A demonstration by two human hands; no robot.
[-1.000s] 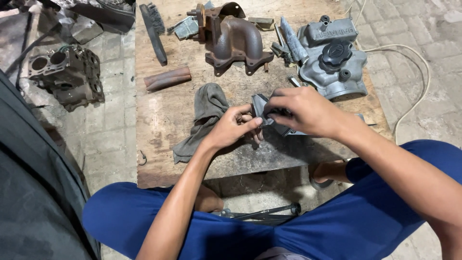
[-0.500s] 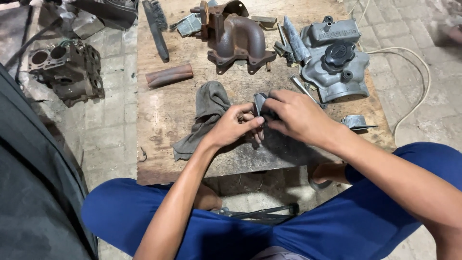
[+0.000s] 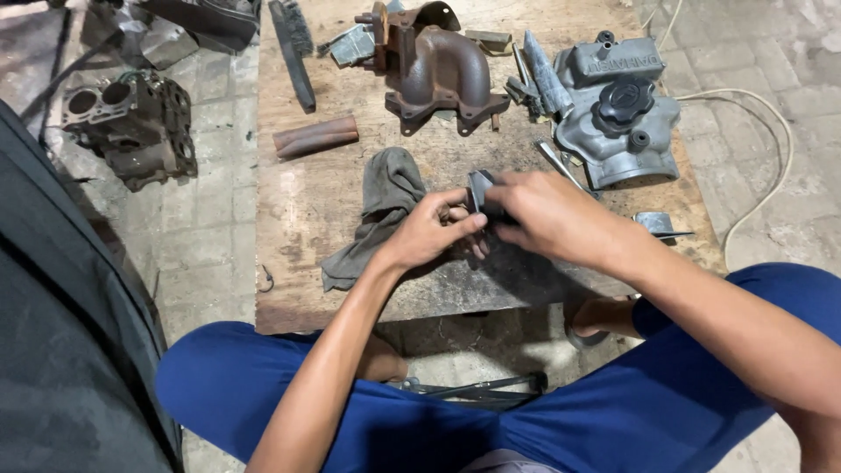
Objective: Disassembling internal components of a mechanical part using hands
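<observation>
Both the left hand (image 3: 429, 232) and right hand (image 3: 547, 215) have fingers closed around a small dark metal part (image 3: 479, 191) over the tabletop (image 3: 307, 201); a grey rag (image 3: 381, 206) lies at nine o'clock.

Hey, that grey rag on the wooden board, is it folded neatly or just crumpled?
Crumpled. The grey rag lies bunched in loose folds on the wooden board, trailing toward its near edge, beside the left hand.
</observation>
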